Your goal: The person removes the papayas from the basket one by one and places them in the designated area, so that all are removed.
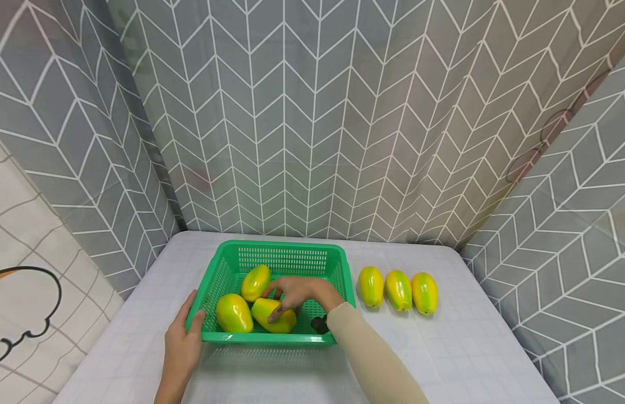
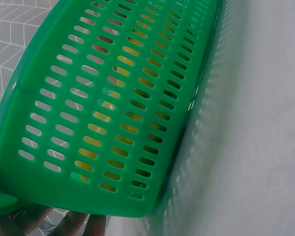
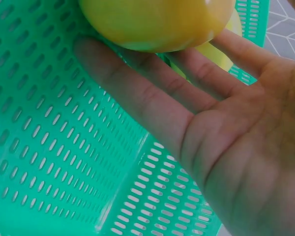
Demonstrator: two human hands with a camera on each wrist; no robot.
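Note:
A green perforated plastic basket point(image 1: 282, 338) stands on the table with three yellow-green papayas inside. My left hand point(image 1: 183, 342) grips its near left corner, thumb over the rim and fingers along the outer side; the left wrist view shows the basket's slotted wall point(image 2: 103, 108) with those fingers at its end. Inside the basket, my right hand point(image 1: 298, 292) holds the nearest middle papaya point(image 1: 286, 322), thumb on the near side. In the right wrist view its fingers lie against the underside of that papaya point(image 3: 157, 22). The other two papayas, one at the left point(image 1: 234, 314) and one behind point(image 1: 256, 283), rest beside it.
Three more papayas lie in a row right of the basket: a left one point(image 1: 371, 287), a middle one point(image 1: 399, 290) and a right one point(image 1: 424, 293). A white cloth covers the table point(image 1: 474, 359). Grey patterned curtains point(image 1: 312, 112) hang behind and at both sides.

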